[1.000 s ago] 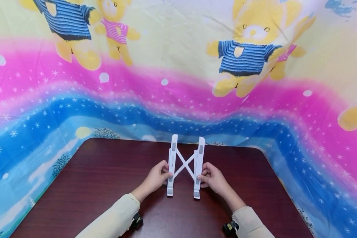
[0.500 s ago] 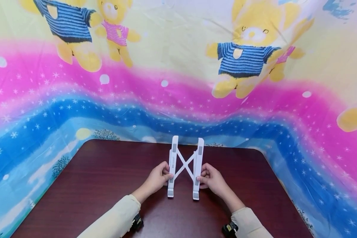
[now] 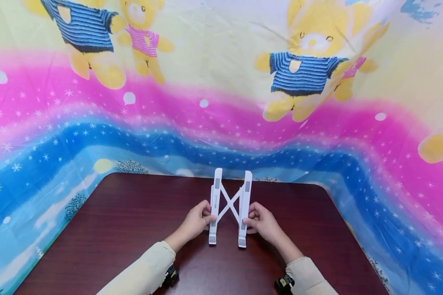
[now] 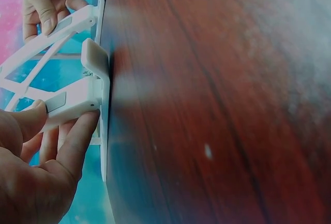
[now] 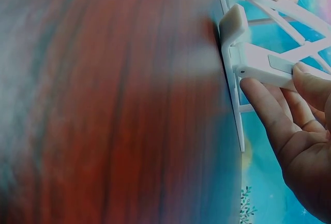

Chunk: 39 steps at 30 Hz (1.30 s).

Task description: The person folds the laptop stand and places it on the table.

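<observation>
A white folding laptop stand [image 3: 230,203] stands on the table in the head view, its two side arms joined by crossed bars in an X. Grey pads line the arms. My left hand [image 3: 198,219] pinches the left arm, the thumb on its top face and the fingers beneath, as the left wrist view of the same hand [image 4: 46,167] shows. The right arm of the stand is held likewise by my right hand [image 3: 263,223], its thumb on the grey pad. In the right wrist view that hand [image 5: 300,136] has its index fingertip under the arm's hinge end.
The dark red-brown wooden table [image 3: 133,246] has rounded far corners. Behind and around it hangs a curtain [image 3: 221,123] printed with bears, snowflakes and coloured bands. A black wrist camera [image 3: 170,275] sits at the left sleeve, another black camera [image 3: 284,283] at the right.
Both hands have moved slightly inward, and the stand's two arms are a little closer together than one second ago. The grip of each hand looks the same.
</observation>
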Tool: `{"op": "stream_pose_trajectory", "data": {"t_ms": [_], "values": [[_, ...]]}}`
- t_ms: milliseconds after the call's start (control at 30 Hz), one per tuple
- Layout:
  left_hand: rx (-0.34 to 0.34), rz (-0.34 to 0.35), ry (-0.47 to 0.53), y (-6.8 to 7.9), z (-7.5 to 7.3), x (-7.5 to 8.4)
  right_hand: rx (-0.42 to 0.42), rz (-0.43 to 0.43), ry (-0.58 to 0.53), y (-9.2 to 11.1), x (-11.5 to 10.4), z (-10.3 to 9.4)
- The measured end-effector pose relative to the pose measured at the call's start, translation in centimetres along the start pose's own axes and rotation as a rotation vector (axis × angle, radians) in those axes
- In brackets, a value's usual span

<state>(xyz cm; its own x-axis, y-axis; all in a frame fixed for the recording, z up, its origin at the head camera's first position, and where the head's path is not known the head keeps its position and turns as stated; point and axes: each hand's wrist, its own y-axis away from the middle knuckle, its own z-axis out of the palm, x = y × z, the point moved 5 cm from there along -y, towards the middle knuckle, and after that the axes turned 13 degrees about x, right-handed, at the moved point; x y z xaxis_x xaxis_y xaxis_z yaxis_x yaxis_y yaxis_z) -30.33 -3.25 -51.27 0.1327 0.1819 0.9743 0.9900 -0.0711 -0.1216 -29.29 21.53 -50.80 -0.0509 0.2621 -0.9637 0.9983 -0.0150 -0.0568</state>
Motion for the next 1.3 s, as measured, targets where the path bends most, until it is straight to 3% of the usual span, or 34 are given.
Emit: {"op": "stream_pose_trajectory", "data": {"t_ms": [733, 1300], "values": [[-0.002, 0.020, -0.054, -0.1, 0.6, 0.1, -0.008, -0.010, -0.018, -0.2, -0.1, 0.5], [-0.017, 0.033, -0.037, -0.1, 1.2, 0.2, -0.016, -0.016, -0.027, -0.2, 0.0, 0.9]]}}
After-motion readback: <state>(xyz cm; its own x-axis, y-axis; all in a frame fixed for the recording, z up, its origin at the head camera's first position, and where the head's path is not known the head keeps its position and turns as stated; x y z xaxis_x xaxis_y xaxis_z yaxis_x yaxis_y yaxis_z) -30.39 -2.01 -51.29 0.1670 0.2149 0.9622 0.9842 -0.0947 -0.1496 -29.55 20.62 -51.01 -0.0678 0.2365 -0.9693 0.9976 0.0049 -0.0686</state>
